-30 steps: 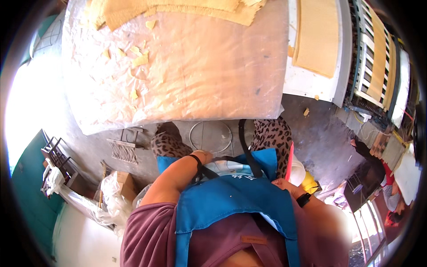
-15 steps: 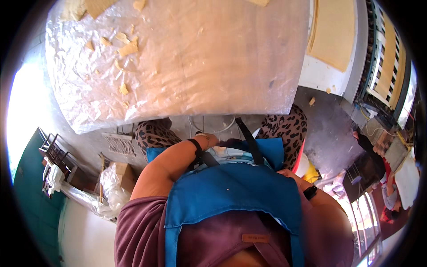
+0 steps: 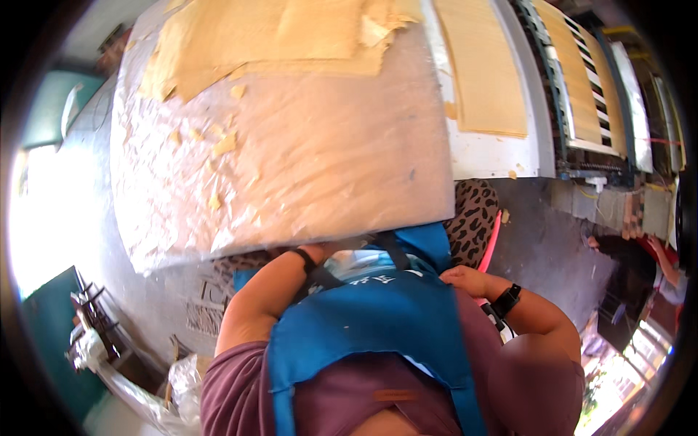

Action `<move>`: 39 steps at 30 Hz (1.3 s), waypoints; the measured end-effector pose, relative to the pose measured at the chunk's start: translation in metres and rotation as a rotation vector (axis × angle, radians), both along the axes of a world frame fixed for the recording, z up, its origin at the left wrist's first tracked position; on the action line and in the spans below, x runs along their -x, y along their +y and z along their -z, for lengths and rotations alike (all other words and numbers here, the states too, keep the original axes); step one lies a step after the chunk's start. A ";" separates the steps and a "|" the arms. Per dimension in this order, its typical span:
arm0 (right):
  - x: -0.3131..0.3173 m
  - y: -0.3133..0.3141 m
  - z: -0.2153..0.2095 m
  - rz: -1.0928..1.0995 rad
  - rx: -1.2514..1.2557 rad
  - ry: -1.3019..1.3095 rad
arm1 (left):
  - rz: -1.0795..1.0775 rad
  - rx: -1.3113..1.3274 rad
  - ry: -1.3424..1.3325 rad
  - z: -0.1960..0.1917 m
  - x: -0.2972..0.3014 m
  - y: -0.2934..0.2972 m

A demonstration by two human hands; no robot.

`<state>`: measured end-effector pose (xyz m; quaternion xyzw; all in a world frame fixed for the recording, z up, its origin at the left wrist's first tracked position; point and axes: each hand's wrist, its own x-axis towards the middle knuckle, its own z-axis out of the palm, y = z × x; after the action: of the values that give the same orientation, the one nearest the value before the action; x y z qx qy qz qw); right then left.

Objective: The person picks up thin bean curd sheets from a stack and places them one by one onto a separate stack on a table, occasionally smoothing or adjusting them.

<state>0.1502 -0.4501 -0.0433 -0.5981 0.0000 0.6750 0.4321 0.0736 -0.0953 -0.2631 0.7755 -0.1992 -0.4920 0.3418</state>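
Note:
I wear a blue apron over a maroon top. My right hand is closed at the apron's right edge, its fingertips pinching the cloth. My left hand reaches down by the dark strap at the apron's front, close under the table edge; its fingers are hidden. Before me stands a table covered in clear plastic. Thin tan sheets with ragged, torn edges lie across its far part. Small tan scraps are scattered on the left of the plastic.
A white surface at the right holds a stack of tan sheets. Beyond it stands a machine with striped belts. Crumpled plastic lies at lower left near dark stacked furniture. Another person is at the far right.
The view has tilted up and shifted right, bringing the torn sheets into sight. The table edge now sits closer to my lap. My right hand shows more plainly at the apron's edge.

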 end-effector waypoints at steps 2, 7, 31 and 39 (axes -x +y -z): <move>0.010 -0.002 -0.009 -0.161 -0.061 -0.019 | -0.071 0.010 -0.061 -0.012 0.010 0.008; 0.000 0.028 -0.047 -0.151 -0.043 -0.083 | -0.423 -0.038 -0.231 -0.132 0.017 0.047; 0.004 0.191 -0.094 -0.239 0.469 -0.961 | -3.032 -0.166 0.410 0.092 0.446 0.256; 0.017 0.198 -0.103 -0.322 0.537 -0.950 | -3.274 0.523 0.310 0.119 0.448 0.279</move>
<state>0.1331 -0.2525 0.0596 -0.9173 -0.1138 0.3657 0.1088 -0.3741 0.1835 -0.3823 -0.0232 -0.7326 -0.3402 -0.5891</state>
